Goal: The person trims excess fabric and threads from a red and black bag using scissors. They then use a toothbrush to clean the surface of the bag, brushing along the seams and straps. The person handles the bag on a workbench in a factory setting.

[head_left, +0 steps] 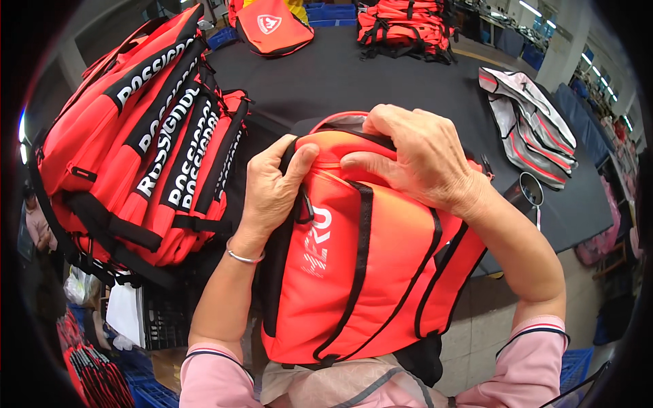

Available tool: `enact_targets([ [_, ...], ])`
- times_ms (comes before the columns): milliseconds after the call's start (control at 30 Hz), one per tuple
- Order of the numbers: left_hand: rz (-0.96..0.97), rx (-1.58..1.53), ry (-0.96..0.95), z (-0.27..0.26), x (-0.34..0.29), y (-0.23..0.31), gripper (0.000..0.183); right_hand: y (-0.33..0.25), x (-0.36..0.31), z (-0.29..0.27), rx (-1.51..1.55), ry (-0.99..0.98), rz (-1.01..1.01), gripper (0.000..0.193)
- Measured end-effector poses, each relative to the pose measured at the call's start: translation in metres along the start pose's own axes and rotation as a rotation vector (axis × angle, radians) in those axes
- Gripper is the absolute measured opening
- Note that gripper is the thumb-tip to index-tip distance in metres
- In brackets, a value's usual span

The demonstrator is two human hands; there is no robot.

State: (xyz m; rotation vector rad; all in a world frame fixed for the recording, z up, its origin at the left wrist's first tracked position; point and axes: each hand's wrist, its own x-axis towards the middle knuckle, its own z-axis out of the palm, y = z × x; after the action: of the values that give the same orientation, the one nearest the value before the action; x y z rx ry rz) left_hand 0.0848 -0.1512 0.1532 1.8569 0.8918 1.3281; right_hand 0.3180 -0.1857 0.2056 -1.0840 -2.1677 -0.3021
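The black bench [354,75] fills the upper middle of the view and carries most of the stock. On its left side lies a tall stack of red bags [136,156] with black straps and white lettering, piled on their sides and leaning toward the person; it crowds the space just beside the left hand. At the far edge sit a second heap of red bags [407,27] and a single red bag with a white shield badge [272,26]. On the right part of the bench lies a grey and white garment with red trim [530,126], well apart from the work.

In the foreground, against the near edge of the bench and close to the person's body, stands the red backpack [367,265] with black piping — upright, its top tilted slightly away. It hides the bench surface directly behind it.

The right hand [418,156] lies over the top of the backpack, fingers curled down onto the upper seam. The left hand [272,187] is clamped on the top left corner, thumb pressed on the front panel beside a black buckle [304,207]; a silver bangle [243,257] sits on that wrist. The hands are close together, fingertips nearly meeting at the seam.

A small round dark object with a pale rim [530,190] rests right of the backpack — possibly a cup; the view is too distorted to tell.
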Motion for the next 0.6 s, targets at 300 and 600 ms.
enact_targets([
  [300,0.052,-0.346,0.176,-0.023,-0.027,-0.003,0.023,0.106,-0.057,-0.035,0.563,-0.572,0.462,0.056],
  [600,0.061,0.165,0.351,-0.067,0.005,0.000,0.025,0.077,-0.027,-0.104,0.458,-0.254,0.474,0.046],
])
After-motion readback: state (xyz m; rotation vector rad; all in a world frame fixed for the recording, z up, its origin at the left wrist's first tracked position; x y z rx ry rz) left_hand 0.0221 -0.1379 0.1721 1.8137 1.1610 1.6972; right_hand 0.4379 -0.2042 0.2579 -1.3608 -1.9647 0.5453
